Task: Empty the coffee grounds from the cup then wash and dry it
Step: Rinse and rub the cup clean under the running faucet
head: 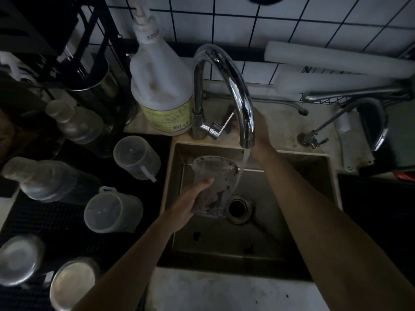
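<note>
Forearms, two, reach in from the bottom edge over the sink (332,167).

Left hand (190,205): fingers and thumb curled round the cup (213,176), gripping its lower wall. Cup: one, clear plastic, held above the basin just left of the drain (239,208), mouth tipped up toward the spout; dark grounds cling to its inner wall and rim.

Right hand (258,131): behind the tap (224,86), at the lever (226,121); fingers hidden by the spout, so whether they pinch the lever or only press it cannot be told.

Water (243,162): one thin stream, falling past the cup's right rim, apparently grazing it and not filling it.

Step in hand, judged: rinsing. To do it well, shift the mouth squarely under the stream, tilt and turn the cup so water sweeps the whole wall, and pour toward the drain; keep the flow modest to avoid splashing grounds out. A few dark specks already lie on the basin floor.

Counted on the left counter: plastic measuring cups (137,157), two; clear bottles lying or leaning, two; metal lids or tins at the lower left, two. Soap jug (161,86) with pump, one, just left of the tap.
</note>
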`<state>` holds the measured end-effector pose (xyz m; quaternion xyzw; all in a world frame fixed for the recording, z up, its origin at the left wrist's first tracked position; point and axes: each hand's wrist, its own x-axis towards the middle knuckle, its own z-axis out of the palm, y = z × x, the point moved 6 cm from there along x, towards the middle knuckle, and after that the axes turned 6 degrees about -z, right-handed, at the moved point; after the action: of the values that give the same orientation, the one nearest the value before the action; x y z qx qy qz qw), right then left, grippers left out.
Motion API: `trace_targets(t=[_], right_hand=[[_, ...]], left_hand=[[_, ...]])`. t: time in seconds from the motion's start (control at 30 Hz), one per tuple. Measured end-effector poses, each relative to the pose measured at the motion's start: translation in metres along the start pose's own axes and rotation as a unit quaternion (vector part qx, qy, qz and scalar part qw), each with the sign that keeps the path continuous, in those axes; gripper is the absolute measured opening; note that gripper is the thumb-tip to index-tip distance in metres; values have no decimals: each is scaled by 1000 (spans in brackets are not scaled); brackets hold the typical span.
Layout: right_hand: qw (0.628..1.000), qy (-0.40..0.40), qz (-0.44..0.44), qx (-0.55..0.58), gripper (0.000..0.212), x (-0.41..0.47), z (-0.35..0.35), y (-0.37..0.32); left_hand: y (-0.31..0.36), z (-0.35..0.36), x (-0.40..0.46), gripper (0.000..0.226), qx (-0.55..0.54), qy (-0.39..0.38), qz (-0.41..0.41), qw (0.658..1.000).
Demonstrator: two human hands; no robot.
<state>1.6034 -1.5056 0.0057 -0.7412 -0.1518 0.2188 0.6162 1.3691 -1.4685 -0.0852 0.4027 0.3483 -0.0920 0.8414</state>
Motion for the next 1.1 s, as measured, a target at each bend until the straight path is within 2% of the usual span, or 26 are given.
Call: trace_targets(t=[0.07, 0.13, 0.27, 0.4, 0.63, 0.73, 0.8, 0.9, 1.0, 1.1], right_hand=[[999, 28, 13, 17, 13, -13, -12, 9], [998, 38, 47, -22, 24, -41, -23, 31], [990, -24, 133, -32, 31, -111, -20, 85], [990, -47, 118, -61, 27, -148, -12, 105], [986, -46, 153, -49, 32, -157, -5, 105], [988, -13, 116, -102, 41, -148, -8, 96], [990, 10, 90, -110, 33, -142, -6, 90], [986, 92, 51, -131, 23, -138, -11, 80], [980, 131, 43, -141, 27, -144, -6, 81], [982, 118, 49, -141, 27, -149, 0, 89]], left_hand=[[-1, 1, -2, 42, -14, -1, -12, 1000], [-6, -1, -3, 43, -25, 1, -33, 999], [-19, -4, -8, 61, -40, 9, -95, 995], [-31, -6, -16, 78, -29, 31, -151, 988], [-41, -1, -36, 71, -76, 28, -233, 969], [-36, 4, -37, 65, -70, 45, -200, 976], [-29, 7, -37, 57, -76, 78, -157, 982], [-21, 8, -41, 47, -99, 191, -82, 973], [-8, 17, -51, 67, 9, 264, 25, 964], [-1, 15, -61, 62, 87, 279, 84, 953]])
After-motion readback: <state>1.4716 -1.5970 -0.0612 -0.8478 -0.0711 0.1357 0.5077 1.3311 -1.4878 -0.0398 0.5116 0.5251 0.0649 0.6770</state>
